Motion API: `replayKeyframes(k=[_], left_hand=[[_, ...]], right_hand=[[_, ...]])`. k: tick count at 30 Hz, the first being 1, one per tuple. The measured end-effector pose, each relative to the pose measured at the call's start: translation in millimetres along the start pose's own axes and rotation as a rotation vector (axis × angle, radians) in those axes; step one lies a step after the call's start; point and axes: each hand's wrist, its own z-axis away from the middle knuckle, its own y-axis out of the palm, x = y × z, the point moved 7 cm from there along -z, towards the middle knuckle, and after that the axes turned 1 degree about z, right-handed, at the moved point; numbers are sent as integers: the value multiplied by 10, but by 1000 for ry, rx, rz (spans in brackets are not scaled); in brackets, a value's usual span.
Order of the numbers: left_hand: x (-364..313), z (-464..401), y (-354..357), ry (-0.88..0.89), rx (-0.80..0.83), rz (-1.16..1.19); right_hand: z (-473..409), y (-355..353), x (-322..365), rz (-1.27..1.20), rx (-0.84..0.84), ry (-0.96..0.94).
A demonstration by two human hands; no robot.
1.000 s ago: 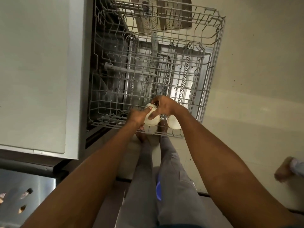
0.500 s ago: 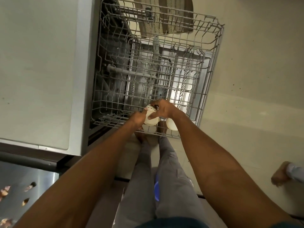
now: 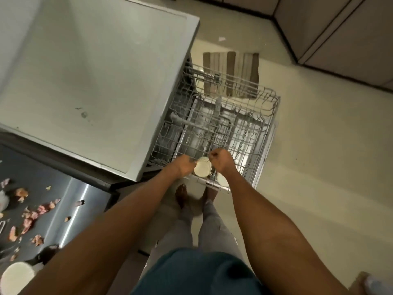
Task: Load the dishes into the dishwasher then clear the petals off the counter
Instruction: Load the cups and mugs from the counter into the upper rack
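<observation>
Grey wire rack, glossy cream cup, brushed steel counter, woven mat

The right hand covers most of a second white cup; a white bowl is cut off at the bottom-left corner; the petals are blurred.

Wire tines are crowding the rack at centre frame; two cups are filling its near edge, the far rows lying free. Petals are littering the counter at lower left.
</observation>
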Motion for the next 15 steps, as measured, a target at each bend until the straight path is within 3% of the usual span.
replayKeyframes(k=[6,15], left_hand=[[241,426,-49,43,-87,-9],[545,1144,-507,120,-397,13]], right_hand=[[454,-5,327,114,-21,-114],[1065,137,962,378,-39,-380]])
